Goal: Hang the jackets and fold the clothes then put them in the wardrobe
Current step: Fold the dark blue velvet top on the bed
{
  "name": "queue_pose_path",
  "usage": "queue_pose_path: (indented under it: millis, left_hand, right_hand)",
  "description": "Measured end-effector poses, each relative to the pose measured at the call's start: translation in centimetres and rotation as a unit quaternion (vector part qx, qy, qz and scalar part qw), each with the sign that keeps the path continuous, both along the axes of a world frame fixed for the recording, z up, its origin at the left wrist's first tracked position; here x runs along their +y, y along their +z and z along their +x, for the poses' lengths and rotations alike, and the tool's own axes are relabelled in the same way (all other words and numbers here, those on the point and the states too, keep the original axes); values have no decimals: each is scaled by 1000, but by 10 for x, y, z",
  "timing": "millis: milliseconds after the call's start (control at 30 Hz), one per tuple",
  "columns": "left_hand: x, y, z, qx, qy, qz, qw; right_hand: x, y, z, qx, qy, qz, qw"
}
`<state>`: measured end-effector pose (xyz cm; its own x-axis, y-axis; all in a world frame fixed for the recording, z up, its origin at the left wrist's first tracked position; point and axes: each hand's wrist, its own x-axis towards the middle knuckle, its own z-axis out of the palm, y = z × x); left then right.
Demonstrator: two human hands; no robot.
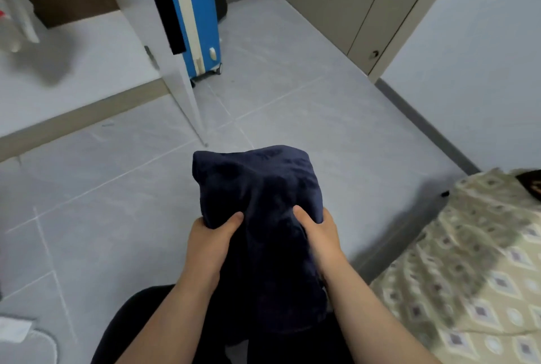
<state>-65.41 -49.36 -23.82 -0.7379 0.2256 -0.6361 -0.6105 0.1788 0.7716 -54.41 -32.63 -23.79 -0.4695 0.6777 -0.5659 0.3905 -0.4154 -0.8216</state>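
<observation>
Both hands clamp the folded navy garment [257,202] in mid-air over the floor, left hand [209,239] and right hand [317,236] gripping its sides — soft, light cloth, likely floppy unless supported underneath.

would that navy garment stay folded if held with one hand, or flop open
Probably flop: the folded navy garment creases and dents where the left hand and right hand grip it, so one hand would likely let it droop open. Its soft, matte cloth looks easy to grip, not slippery. Likely light for its size, being held at its sides alone.
</observation>
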Motion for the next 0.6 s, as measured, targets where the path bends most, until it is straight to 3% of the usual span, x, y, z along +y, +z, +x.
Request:
queue_pose_path:
  millis: [233, 400, 600]
  left_hand:
    - [-15, 64, -99, -49, -1, 12, 999]
    - [-52, 173, -149, -40, 17, 30, 999]
    - [-116, 352, -189, -2, 92, 37, 995]
  right_hand:
    - [28, 83, -90, -22, 99, -4, 995]
    - [34, 192, -149, -5, 178, -28, 984]
    - [-18, 361, -230, 26, 265, -22, 964]
